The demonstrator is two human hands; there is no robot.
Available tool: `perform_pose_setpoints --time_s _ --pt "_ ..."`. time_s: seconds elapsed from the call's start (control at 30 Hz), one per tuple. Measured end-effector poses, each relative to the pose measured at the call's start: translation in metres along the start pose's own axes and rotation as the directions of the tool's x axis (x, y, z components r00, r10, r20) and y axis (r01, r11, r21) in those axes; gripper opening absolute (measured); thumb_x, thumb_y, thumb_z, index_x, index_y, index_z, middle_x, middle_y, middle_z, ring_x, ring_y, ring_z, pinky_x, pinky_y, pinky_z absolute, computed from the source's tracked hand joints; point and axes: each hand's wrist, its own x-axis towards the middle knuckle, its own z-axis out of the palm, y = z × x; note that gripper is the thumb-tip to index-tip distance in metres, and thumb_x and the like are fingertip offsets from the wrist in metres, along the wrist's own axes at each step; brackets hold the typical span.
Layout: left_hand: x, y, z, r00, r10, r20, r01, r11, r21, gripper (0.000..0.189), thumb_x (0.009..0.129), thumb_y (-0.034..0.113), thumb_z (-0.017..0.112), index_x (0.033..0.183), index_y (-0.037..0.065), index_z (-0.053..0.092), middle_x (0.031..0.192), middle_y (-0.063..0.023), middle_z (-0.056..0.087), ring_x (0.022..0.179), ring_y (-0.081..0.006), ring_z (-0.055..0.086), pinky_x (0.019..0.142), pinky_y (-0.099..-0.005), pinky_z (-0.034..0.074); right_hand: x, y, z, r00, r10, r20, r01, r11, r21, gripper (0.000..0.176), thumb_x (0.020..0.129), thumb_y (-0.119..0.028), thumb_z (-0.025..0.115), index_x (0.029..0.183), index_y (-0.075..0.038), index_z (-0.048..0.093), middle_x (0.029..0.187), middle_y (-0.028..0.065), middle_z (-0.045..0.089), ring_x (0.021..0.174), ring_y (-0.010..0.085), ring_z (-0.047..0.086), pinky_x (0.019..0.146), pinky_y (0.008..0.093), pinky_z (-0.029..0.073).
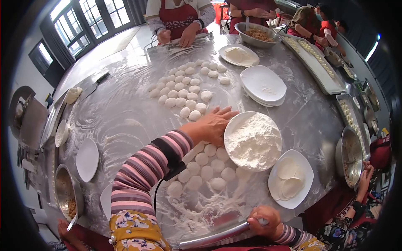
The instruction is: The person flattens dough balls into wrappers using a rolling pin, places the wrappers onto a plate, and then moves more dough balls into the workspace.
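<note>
My left hand (211, 126) is stretched over the steel table, fingers extended and apart, against the left rim of a white plate heaped with flour (253, 140). Below it are several round, flattened dough pieces (206, 172); some are hidden under my arm. Another cluster of dough pieces (180, 89) lies just beyond my fingers. At the near table edge my right hand (266, 221) is closed around the end of a long shiny metal rod that looks like a rolling pin (215, 237). To its right, a white plate holds thin dough wrappers (290, 184).
Stacked white plates (266, 83) and a plate of wrappers (239, 55) stand farther back. Bowls of filling (257, 34) sit around the floury table (121, 113). A long tray (312, 60) lines the right. A person in a red apron (178, 19) works opposite; others are at the right.
</note>
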Motion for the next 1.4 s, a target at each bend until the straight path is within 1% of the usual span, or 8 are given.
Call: perform_pose_setpoints --time_s 0.4,0.6,0.7,0.77,0.87,1.0,1.17,1.4 --pt "0.041 -0.007 0.012 0.993 -0.117 -0.019 0.118 0.992 0.044 0.061 0.074 0.032 0.067 0.131 0.026 0.045 0.142 -0.0083 0.033 0.135 -0.0355 0.022 0.1 -0.0676 0.02 0.0 0.005 -0.002 0.999 0.014 0.049 -0.019 0.994 0.112 0.037 0.07 0.0 0.072 0.098 -0.005 0.048 0.063 0.0094 0.056 0.05 0.0234 0.054 0.042 0.0306 0.04" --pt "0.017 0.001 -0.009 0.995 0.094 -0.033 -0.099 0.979 -0.177 0.043 0.078 0.019 0.062 0.12 0.014 0.055 0.128 -0.0092 0.049 0.126 -0.0302 0.038 0.1 -0.0505 0.033 -0.003 0.001 -0.001 1.0 -0.012 0.001 0.012 0.996 0.086 0.036 0.069 0.002 0.071 0.097 -0.004 0.048 0.064 0.009 0.056 0.05 0.0237 0.054 0.043 0.0304 0.04" --pt "0.001 0.009 -0.014 0.99 0.14 -0.032 -0.143 0.961 -0.235 0.023 0.079 0.018 0.057 0.099 0.008 0.064 0.106 -0.0092 0.063 0.102 -0.0296 0.055 0.086 -0.0394 0.043 -0.004 0.002 0.001 0.998 -0.042 -0.035 0.045 0.997 0.071 0.036 0.069 0.001 0.071 0.096 -0.004 0.049 0.065 0.0087 0.056 0.051 0.0237 0.055 0.043 0.0297 0.041" --pt "0.005 0.021 -0.016 0.928 -0.337 -0.157 0.204 0.814 -0.543 0.018 0.079 0.016 0.056 0.086 0.002 0.065 0.086 -0.0144 0.066 0.081 -0.0313 0.062 0.073 -0.0371 0.049 -0.002 0.001 0.002 0.996 -0.069 -0.055 0.073 0.996 0.06 0.036 0.068 0.001 0.071 0.096 -0.004 0.049 0.065 0.0086 0.056 0.052 0.0237 0.055 0.044 0.0293 0.041" --pt "0.024 0.033 -0.02 0.868 -0.48 0.13 0.394 0.504 -0.769 0.019 0.085 0.015 0.054 0.082 -0.002 0.062 0.069 -0.01 0.058 0.061 -0.0155 0.056 0.058 -0.0293 0.047 -0.004 0.001 0.001 0.996 -0.067 -0.053 0.068 0.997 0.026 0.036 0.068 0.0 0.072 0.095 -0.005 0.049 0.066 0.0084 0.057 0.052 0.0236 0.056 0.045 0.0289 0.042" --pt "0.049 0.03 -0.004 0.864 -0.503 0.002 0.423 0.725 -0.544 0.021 0.082 0.015 0.058 0.073 -0.004 0.06 0.057 -0.0059 0.053 0.052 -0.0126 0.052 0.048 -0.0308 0.043 -0.008 0.003 0.001 0.998 -0.044 -0.044 0.044 0.999 0.016 0.036 0.067 0.0 0.073 0.095 -0.005 0.05 0.066 0.0081 0.057 0.052 0.0233 0.056 0.044 0.029 0.042" --pt "0.051 0.014 -0.008 0.79 -0.613 0.009 0.485 0.616 -0.62 0.022 0.076 0.016 0.062 0.073 -0.005 0.064 0.061 -0.0158 0.062 0.052 -0.0218 0.062 0.05 -0.0335 0.049 -0.009 0.004 0.002 0.998 -0.03 -0.053 0.031 0.999 0.033 0.037 0.067 0.0 0.073 0.096 -0.005 0.05 0.065 0.0083 0.056 0.052 0.0232 0.055 0.043 0.029 0.041" --pt "0.032 -0.037 -0.013 0.68 -0.731 -0.048 0.465 0.482 -0.743 0.022 0.08 0.017 0.06 0.073 -0.004 0.062 0.062 -0.0132 0.061 0.053 -0.019 0.06 0.049 -0.0329 0.049 -0.006 0.002 0.001 0.999 -0.028 -0.044 0.031 0.997 0.064 0.037 0.067 0.001 0.072 0.095 -0.004 0.049 0.063 0.0082 0.055 0.051 0.0232 0.055 0.043 0.0299 0.041"
